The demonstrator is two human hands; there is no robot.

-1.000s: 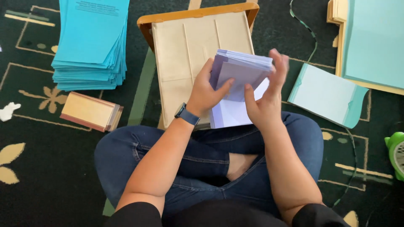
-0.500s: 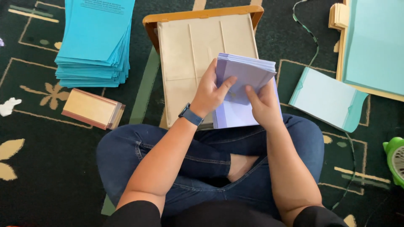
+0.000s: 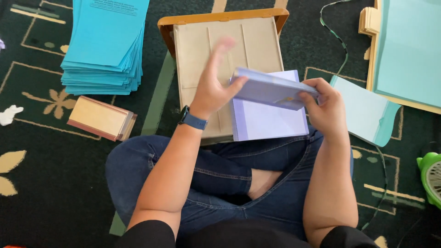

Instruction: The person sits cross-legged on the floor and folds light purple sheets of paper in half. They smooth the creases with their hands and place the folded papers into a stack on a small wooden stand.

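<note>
My right hand (image 3: 324, 108) grips a flat stack of lavender sheets (image 3: 273, 89) by its right end, held tilted above my lap. My left hand (image 3: 213, 80), with a blue watch on the wrist, is blurred and spread, its fingers touching the stack's left end. Below the stack lies another lavender pile (image 3: 268, 117), resting on the near edge of a beige board in a wooden tray (image 3: 220, 18). I sit cross-legged in blue jeans on a dark patterned carpet.
A tall pile of turquoise sheets (image 3: 105, 46) lies at the upper left, a small tan block of paper (image 3: 101, 118) below it. Pale teal sheets (image 3: 367, 110) sit to the right, a large teal sheet on a wooden board (image 3: 406, 50) at the upper right. A green object (image 3: 432, 177) pokes in at the right edge.
The lavender sheets split: part now lies on the tray's near edge, the rest has turned flat in my right hand. My left hand opened and moved to the stack's left end.
</note>
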